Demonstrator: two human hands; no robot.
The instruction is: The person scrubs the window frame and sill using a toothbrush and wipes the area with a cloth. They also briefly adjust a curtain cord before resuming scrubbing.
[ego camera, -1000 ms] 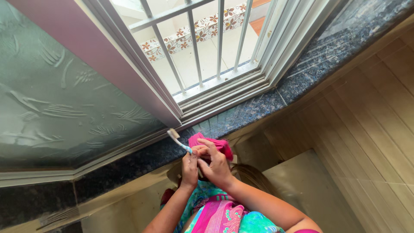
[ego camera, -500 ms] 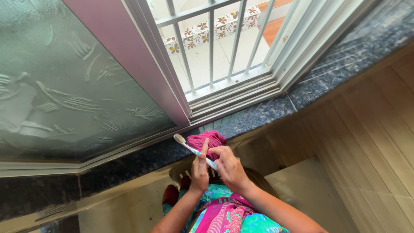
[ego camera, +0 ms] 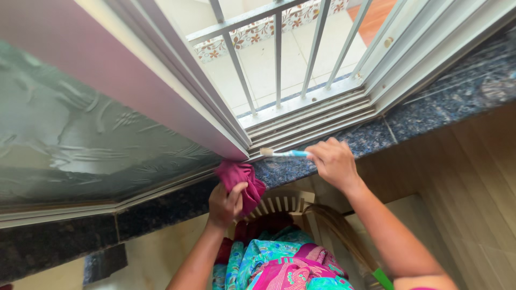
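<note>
The right hand (ego camera: pixel 334 161) grips a blue-and-white toothbrush (ego camera: pixel 284 153) by its handle. Its long axis runs sideways, leftward from the fingers, so the bristle head sits at the far left tip, touching the white window track (ego camera: pixel 317 115) just beside the edge of the sliding frosted pane (ego camera: pixel 97 139). The left hand (ego camera: pixel 226 203), lower and further left, is clenched around a bunched magenta cloth (ego camera: pixel 239 177) resting against the dark granite sill (ego camera: pixel 430 107). The right hand is the one nearer the track.
</note>
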